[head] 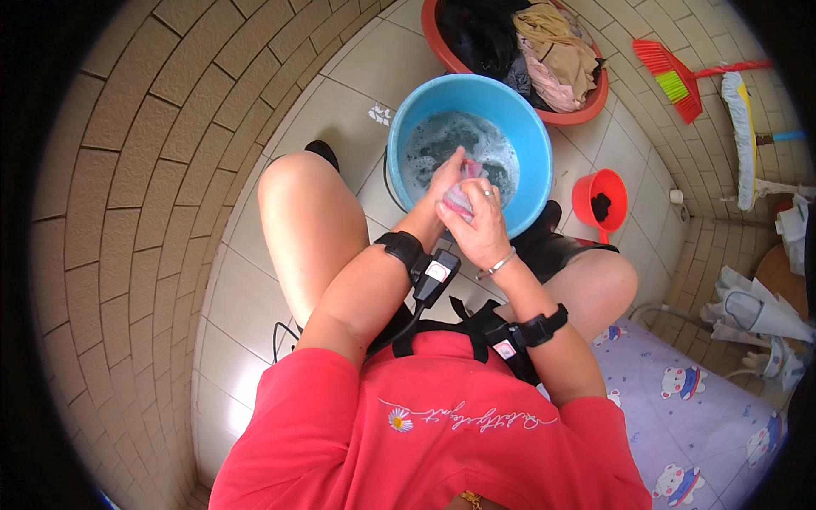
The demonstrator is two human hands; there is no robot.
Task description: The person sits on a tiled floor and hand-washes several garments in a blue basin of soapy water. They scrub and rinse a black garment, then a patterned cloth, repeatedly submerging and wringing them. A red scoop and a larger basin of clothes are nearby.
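A bunched pink and greyish cloth (458,200) is between my two hands, over the near side of a blue plastic bucket (534,153). My left hand (446,176) reaches over the bucket with the cloth against its palm and fingers; part of it is hidden by the cloth. From the right, my right hand (473,220) grips the same cloth, its fingers curled over the top. A ring and a bracelet show on this hand and wrist. Cloudy, sudsy water (449,131) lies inside the bucket, below my hands.
Behind the bucket, a reddish basin (440,51) holds heaped clothes (551,38). A red dipper (583,197) with something dark inside stands to the right. A red broom (676,76) and a mop (741,140) are by the right wall. A brick-patterned wall (127,172) rises at left.
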